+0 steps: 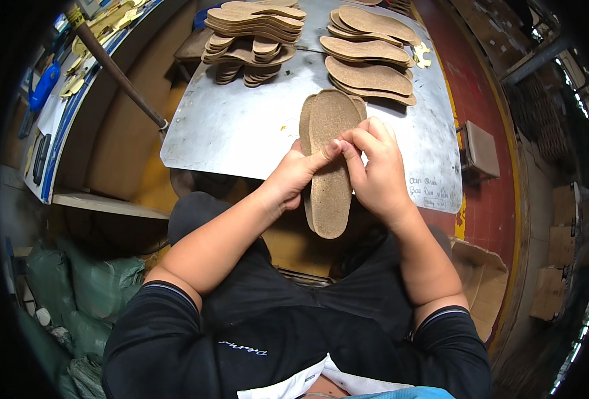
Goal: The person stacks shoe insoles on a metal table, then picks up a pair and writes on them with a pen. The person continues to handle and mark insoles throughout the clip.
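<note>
Near lower ctr, dark-clad legs are showing below the held insoles, which are sitting mid-frame, toe-to-heel up the pic, overlapping the near edge of the table. L hand is clamping them from the left, thumb lying over the top face; exact no. is hidden, at least two layers showing. R hand is bringing thumb + index close together by the L thumb, over the top insole; can't tell if they're pinching anything. Farther up, R piles are lying at upper right, w/ a yellow scrap just beside; L pile is standing at upper ctr-left, some insoles lying crosswise. Progress, my guess: this handful is mid-handling, not yet set down; plenty is sitting stacked, but which piles are done vs. left, can't tell.
</note>
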Action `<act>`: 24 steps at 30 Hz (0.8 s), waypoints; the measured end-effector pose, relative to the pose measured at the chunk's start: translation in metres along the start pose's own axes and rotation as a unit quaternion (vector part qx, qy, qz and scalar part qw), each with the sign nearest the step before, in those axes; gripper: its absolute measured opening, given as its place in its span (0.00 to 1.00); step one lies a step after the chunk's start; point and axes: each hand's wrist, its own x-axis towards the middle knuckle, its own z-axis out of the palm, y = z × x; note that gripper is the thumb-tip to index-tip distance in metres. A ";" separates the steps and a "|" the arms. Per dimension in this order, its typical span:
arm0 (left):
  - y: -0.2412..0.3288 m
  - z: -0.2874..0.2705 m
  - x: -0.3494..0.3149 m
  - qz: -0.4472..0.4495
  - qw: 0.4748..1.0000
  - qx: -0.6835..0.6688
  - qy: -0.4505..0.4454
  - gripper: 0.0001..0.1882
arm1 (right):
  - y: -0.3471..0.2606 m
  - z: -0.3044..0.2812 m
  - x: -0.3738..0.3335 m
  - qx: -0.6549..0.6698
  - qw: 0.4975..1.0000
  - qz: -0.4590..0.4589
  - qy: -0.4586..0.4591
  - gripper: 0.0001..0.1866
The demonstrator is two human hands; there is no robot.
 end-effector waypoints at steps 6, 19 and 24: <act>-0.001 -0.003 0.000 0.005 0.999 -0.006 0.040 0.38 | -0.001 0.009 0.000 -0.035 0.999 -0.007 0.004 0.01; 0.003 0.000 -0.002 0.028 0.995 0.007 0.099 0.33 | -0.010 0.010 0.004 -0.062 0.991 -0.091 0.078 0.08; 0.002 0.000 -0.004 0.022 0.996 0.024 0.079 0.40 | -0.005 0.009 0.003 0.033 0.998 -0.028 0.051 0.09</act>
